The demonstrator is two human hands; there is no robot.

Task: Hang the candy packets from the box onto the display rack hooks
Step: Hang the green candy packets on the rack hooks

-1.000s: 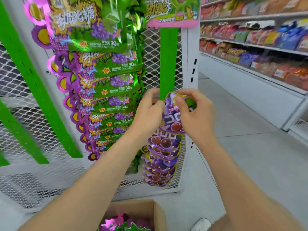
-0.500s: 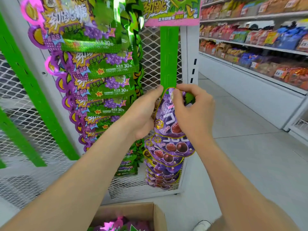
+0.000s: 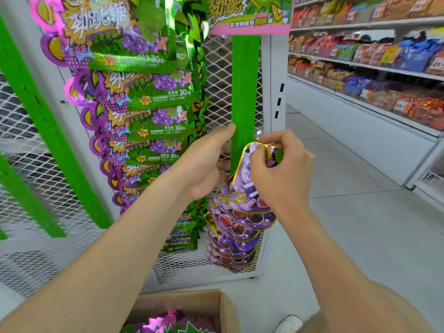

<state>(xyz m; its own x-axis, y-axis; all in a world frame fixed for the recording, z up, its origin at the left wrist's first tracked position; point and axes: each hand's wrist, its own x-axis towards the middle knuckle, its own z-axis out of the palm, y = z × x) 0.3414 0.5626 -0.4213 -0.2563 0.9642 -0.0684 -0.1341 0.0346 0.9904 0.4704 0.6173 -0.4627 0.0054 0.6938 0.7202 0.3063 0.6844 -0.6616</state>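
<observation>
Green hanging strip point(image 3: 245, 92) on white mesh rack point(image 3: 216, 68). At strip: purple packet point(image 3: 240, 179), gold edge, dark red spheres. Left of strip: green-purple packets point(image 3: 153, 92), yellow burst lettering. Above strip: pink-green header point(image 3: 249, 18). Below strip: brown box point(image 3: 182, 299).

— What is the floor point(image 3: 360, 227) like?
— Pale grey, with big flat tiles and thin lines between them. The light is bright all over.
— What is on the right?
— Long white shelves point(image 3: 374, 67), one above the other, going far back. They are full of snack bags point(image 3: 415, 56), red, blue and orange. Little price tags point(image 3: 400, 105) sit along the edges. Under the shelves is a plain white base point(image 3: 348, 140).
</observation>
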